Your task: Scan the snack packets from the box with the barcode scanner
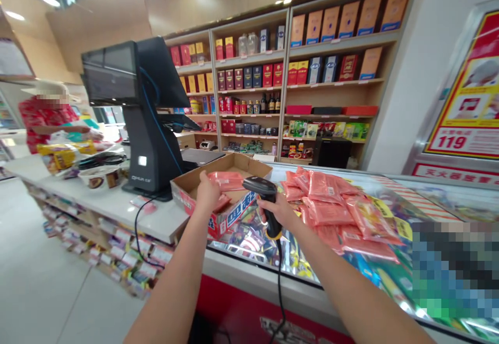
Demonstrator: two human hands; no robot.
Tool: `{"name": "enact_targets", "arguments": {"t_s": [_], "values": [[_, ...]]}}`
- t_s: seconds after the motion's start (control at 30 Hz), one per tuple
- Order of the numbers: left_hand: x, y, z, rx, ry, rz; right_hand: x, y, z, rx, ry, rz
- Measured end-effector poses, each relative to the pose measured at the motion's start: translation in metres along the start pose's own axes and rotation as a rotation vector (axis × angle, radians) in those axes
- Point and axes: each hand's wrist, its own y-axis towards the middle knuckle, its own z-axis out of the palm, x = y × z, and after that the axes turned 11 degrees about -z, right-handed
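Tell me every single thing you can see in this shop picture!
cash register: one, black, on the counter
counter: one, white, left of the freezer
freezer: one, red front and glass top, in front
pink packets: many, pink, on the freezer glass and in the box
cardboard box: one, brown, printed red and blue, at the freezer's edge
shelves: one wall, wooden, behind, full of red, gold and blue boxes and bottles
poster: one, red and yellow, on the right wall
another person: one, red patterned top, far left
barcode scanner: one, black, in the right hand
left hand: one, at the box, beside a packet
right hand: one, gripping the scanner
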Motion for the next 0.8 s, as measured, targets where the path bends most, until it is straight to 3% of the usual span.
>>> {"name": "enact_targets", "arguments": {"t_s": [0.13,0.27,0.4,0.57,0.67,0.8], "values": [[-0.005,-0.002,-0.014,-0.098,0.317,0.11,-0.007,-0.002,0.006,0.018,0.01,0.009],[-0.016,-0.02,0.009,0.039,0.191,0.315,-0.009,-0.009,-0.011,-0.074,0.022,-0.004],[-0.023,-0.055,0.064,0.329,0.062,0.393,0.0,-0.018,-0.05,-0.229,0.003,-0.034],[-0.026,-0.108,0.146,0.609,0.312,0.398,0.021,-0.04,-0.11,-0.43,-0.109,-0.116],[-0.031,-0.128,0.188,0.651,0.407,0.404,0.026,-0.055,-0.136,-0.514,-0.187,-0.165],[-0.035,-0.139,0.228,0.659,0.41,0.382,0.02,-0.066,-0.152,-0.566,-0.182,-0.191]]}}
